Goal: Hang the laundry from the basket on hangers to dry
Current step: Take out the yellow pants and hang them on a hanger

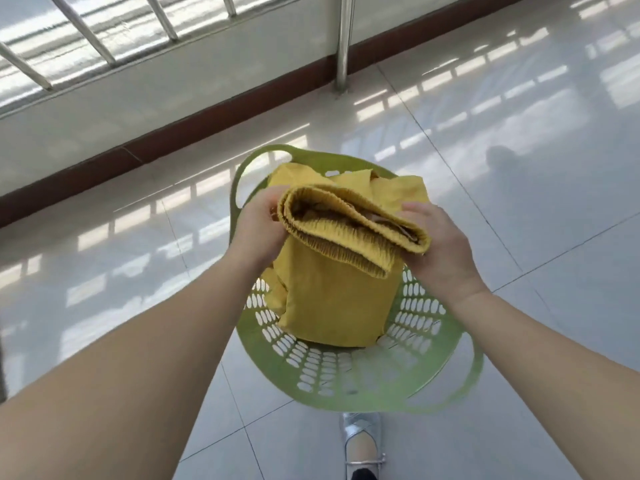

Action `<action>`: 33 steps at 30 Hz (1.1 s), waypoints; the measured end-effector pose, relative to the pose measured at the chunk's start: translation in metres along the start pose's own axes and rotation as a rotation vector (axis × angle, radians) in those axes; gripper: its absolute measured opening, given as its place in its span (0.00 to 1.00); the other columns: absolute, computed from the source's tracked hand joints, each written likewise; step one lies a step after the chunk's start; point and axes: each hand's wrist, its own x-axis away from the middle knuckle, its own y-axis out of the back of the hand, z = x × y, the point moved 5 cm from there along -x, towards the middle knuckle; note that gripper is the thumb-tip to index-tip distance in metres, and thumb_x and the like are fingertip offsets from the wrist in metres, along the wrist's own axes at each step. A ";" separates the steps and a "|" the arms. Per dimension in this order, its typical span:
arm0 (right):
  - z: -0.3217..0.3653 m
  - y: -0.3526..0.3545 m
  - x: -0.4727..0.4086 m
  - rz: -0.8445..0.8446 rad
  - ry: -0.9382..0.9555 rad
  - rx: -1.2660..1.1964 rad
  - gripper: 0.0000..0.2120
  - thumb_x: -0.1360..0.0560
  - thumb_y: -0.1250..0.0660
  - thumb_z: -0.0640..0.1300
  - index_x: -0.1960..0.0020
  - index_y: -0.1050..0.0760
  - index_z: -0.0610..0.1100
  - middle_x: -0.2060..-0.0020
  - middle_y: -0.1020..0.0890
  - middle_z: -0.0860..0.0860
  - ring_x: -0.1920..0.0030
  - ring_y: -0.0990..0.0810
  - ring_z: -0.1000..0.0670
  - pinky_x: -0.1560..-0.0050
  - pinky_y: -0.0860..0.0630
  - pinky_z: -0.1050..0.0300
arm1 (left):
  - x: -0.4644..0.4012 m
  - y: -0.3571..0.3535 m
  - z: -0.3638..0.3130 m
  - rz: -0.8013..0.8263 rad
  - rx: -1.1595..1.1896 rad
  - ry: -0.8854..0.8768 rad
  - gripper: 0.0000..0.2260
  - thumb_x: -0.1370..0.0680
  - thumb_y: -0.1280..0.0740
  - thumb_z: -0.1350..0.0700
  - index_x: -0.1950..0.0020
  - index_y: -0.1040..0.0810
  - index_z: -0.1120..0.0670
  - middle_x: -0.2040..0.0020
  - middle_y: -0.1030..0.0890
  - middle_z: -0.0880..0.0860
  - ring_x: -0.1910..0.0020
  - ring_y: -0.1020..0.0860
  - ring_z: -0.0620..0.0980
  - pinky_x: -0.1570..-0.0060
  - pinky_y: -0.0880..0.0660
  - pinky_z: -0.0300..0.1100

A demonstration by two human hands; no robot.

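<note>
A green perforated laundry basket (349, 379) stands on the tiled floor in front of me. A folded mustard-yellow garment (332, 299) with a ribbed elastic waistband is lifted above it, its lower part hanging into the basket. My left hand (258, 225) grips the left end of the waistband. My right hand (438, 247) grips the right end. More yellow cloth (401, 192) lies behind the garment at the far side of the basket. No hanger is in view.
Glossy white floor tiles surround the basket. A low wall with a dark brown baseboard (207, 116) and metal railing bars (83, 32) runs along the far left. A metal post (344, 43) stands at the wall. My foot in a silver shoe (362, 445) is just behind the basket.
</note>
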 end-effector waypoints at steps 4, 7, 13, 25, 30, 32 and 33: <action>-0.016 -0.033 0.023 0.131 -0.018 0.004 0.20 0.35 0.27 0.30 0.45 0.20 0.41 0.42 0.23 0.40 0.42 0.23 0.40 0.46 0.29 0.57 | 0.014 -0.018 0.052 0.099 -0.078 -0.037 0.11 0.28 0.32 0.61 0.58 0.18 0.44 0.57 0.19 0.51 0.53 0.22 0.53 0.51 0.23 0.54; -0.024 -0.050 0.032 0.263 -0.102 -0.002 0.19 0.32 0.29 0.32 0.42 0.21 0.42 0.37 0.26 0.43 0.36 0.27 0.42 0.39 0.31 0.51 | 0.024 -0.028 0.084 0.174 -0.206 0.042 0.12 0.27 0.31 0.54 0.50 0.20 0.37 0.44 0.21 0.51 0.41 0.25 0.54 0.41 0.27 0.54; -0.037 -0.072 0.036 0.495 -0.138 0.196 0.21 0.24 0.38 0.39 0.33 0.29 0.54 0.30 0.34 0.52 0.30 0.37 0.48 0.32 0.35 0.51 | 0.035 -0.039 0.110 0.230 -0.484 0.156 0.15 0.23 0.34 0.57 0.37 0.23 0.45 0.27 0.35 0.52 0.28 0.38 0.54 0.31 0.40 0.48; -0.072 -0.111 0.007 0.412 -0.223 0.185 0.15 0.24 0.41 0.41 0.45 0.22 0.55 0.45 0.22 0.51 0.47 0.26 0.48 0.52 0.30 0.56 | -0.012 -0.060 0.141 0.182 -0.523 0.166 0.12 0.24 0.38 0.59 0.42 0.21 0.54 0.34 0.28 0.56 0.37 0.29 0.57 0.44 0.31 0.45; -0.067 -0.099 -0.006 0.257 -0.257 -0.120 0.14 0.26 0.33 0.37 0.43 0.21 0.47 0.49 0.24 0.53 0.47 0.29 0.56 0.51 0.36 0.70 | -0.024 -0.058 0.113 -0.013 -0.265 0.126 0.08 0.26 0.40 0.66 0.53 0.21 0.60 0.54 0.20 0.52 0.57 0.27 0.48 0.64 0.34 0.35; -0.065 -0.095 -0.012 0.215 -0.265 -0.210 0.13 0.27 0.32 0.36 0.44 0.21 0.46 0.50 0.24 0.52 0.48 0.28 0.55 0.55 0.36 0.77 | -0.028 -0.055 0.104 -0.050 -0.175 0.126 0.09 0.26 0.39 0.66 0.56 0.22 0.56 0.61 0.22 0.45 0.62 0.28 0.41 0.66 0.33 0.28; -0.065 -0.092 -0.016 0.183 -0.260 -0.231 0.12 0.27 0.32 0.36 0.45 0.20 0.46 0.51 0.23 0.52 0.49 0.27 0.54 0.55 0.36 0.80 | -0.029 -0.053 0.099 -0.071 -0.133 0.133 0.10 0.26 0.40 0.67 0.57 0.22 0.54 0.63 0.24 0.42 0.63 0.28 0.39 0.64 0.33 0.28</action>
